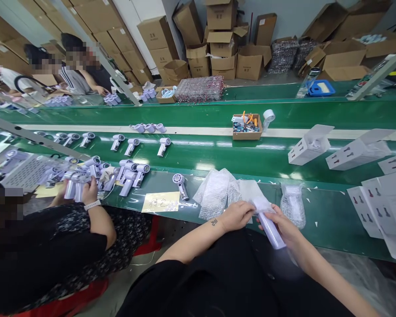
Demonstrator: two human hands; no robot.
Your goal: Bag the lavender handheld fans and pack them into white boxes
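Note:
My right hand (282, 222) is wrapped round a lilac handheld fan (271, 231), its handle tilted down toward me. White wrapping covers the fan's upper end. My left hand (238, 215) pinches the edge of this wrapping (260, 203). Flat bubble-wrap bags (214, 191) lie on the green bench just left of the hands. A bubble-wrapped item (293, 206) rests to the right of them. Farther left, a single lilac fan (181, 186) lies beside a yellow paper with handwriting (160, 202).
A co-worker's hands (86, 189) hold fans at the left, near a fan pile (130, 174). White boxes (379, 207) stand at the right. Across the green belt (204, 154) sit a small carton of tools (247, 135) and a tape roll (268, 116).

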